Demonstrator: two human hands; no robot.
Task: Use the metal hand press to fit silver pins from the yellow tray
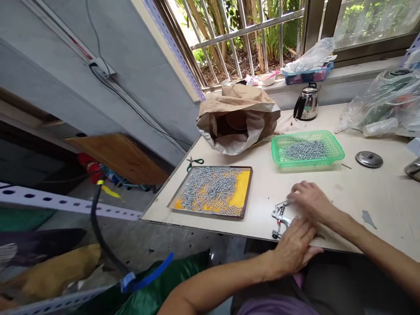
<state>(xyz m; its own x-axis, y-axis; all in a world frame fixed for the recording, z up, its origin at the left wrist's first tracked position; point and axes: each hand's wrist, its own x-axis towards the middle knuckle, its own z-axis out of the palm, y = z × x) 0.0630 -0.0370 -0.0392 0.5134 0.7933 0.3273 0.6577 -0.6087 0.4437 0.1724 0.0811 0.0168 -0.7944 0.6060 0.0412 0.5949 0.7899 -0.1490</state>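
At the table's front edge lies a small metal lever tool with a spring and a red part. My left hand is closed over its near end, fingers curled, so part of the tool is hidden. Just above it, my right hand is over the tool's far side, palm down and smeared by motion; whatever its fingers hold cannot be made out. A shallow tray with a yellow bottom, spread with many small metal pins, is to the left. More such pins fill part of a green plastic basket farther back.
Green-handled scissors lie behind the tray. An open brown paper bag stands at the back, with a steel kettle to its right. A round metal lid and a grey scrap rest on the right side.
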